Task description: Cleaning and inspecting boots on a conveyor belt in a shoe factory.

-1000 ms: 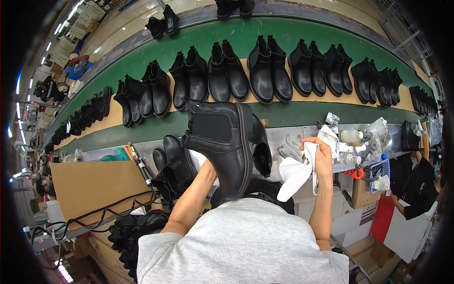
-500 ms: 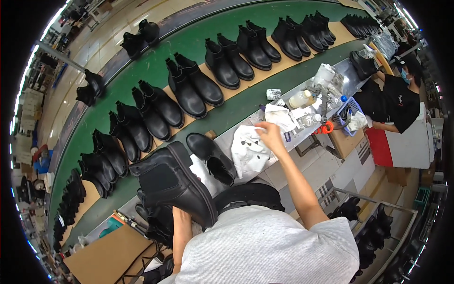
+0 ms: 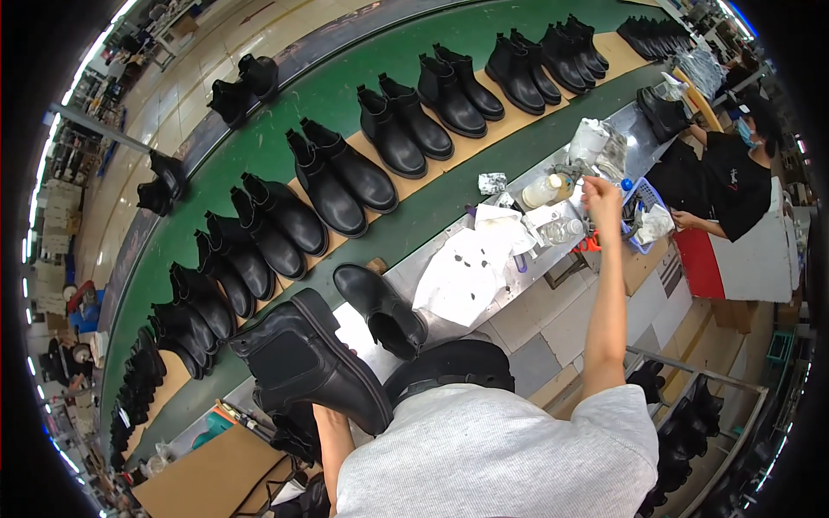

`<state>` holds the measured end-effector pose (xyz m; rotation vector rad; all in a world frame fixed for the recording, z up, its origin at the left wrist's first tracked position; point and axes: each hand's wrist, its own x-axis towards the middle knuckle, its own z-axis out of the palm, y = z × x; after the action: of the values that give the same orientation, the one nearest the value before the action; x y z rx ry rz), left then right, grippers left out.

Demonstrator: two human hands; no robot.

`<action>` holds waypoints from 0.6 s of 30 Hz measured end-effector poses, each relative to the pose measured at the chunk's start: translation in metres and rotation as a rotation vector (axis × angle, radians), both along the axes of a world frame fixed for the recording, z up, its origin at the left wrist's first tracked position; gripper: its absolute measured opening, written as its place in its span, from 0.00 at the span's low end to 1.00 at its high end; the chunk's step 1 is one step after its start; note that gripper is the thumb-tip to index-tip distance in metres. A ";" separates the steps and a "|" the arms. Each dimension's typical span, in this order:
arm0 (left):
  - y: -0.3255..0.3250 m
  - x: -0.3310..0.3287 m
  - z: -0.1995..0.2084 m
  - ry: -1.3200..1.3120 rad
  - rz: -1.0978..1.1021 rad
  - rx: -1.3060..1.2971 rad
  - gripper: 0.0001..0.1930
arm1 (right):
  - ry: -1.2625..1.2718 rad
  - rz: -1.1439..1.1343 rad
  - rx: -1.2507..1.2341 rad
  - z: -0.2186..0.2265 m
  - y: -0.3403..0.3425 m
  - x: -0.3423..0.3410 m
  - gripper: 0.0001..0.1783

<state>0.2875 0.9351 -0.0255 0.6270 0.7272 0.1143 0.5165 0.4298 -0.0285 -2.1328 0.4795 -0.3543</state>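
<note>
My left hand (image 3: pixel 330 418), mostly hidden behind a black ankle boot (image 3: pixel 302 350) with an elastic side panel, holds that boot tilted, its sole toward me. Beside it on the metal bench edge lies a second black boot (image 3: pixel 378 304), its opening facing me. My right hand (image 3: pixel 602 205) is stretched out over the bench, near a clear bottle (image 3: pixel 561 230) and a blue basket (image 3: pixel 640 200). Its fingers are curled closed; what they hold, if anything, cannot be made out. A white cloth (image 3: pixel 459 274) with dark spots is spread between the boots and the bottles.
Pairs of black boots (image 3: pixel 338 180) stand in a row on cardboard along the green conveyor (image 3: pixel 285 102). Past the white bottle (image 3: pixel 542 190), a masked co-worker (image 3: pixel 721 168) handles a boot. A shoe rack (image 3: pixel 691 414) is at right, a cardboard sheet (image 3: pixel 211 470) lower left.
My right hand has left the white cloth and moved right, to beside the bottles and basket. The cloth now lies flatter. My left hand keeps the boot, which shifted slightly down.
</note>
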 end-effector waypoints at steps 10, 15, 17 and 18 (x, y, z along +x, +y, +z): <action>-0.004 -0.006 -0.002 -0.087 -0.010 -0.067 0.21 | 0.132 0.997 0.116 -0.055 0.249 -0.012 0.12; -0.006 -0.018 0.003 -0.042 -0.076 -0.008 0.21 | 0.153 1.247 -0.386 -0.137 0.341 -0.007 0.16; -0.008 -0.029 0.013 -0.051 -0.051 0.123 0.21 | 0.168 1.266 -0.466 -0.150 0.356 -0.006 0.18; -0.007 -0.033 0.012 -0.078 -0.045 0.143 0.21 | 0.173 1.249 -0.470 -0.151 0.355 -0.005 0.18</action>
<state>0.2542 0.9283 -0.0132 0.7711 0.6329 0.1494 0.5120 0.7844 -0.1793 -2.4617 -0.9411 0.4775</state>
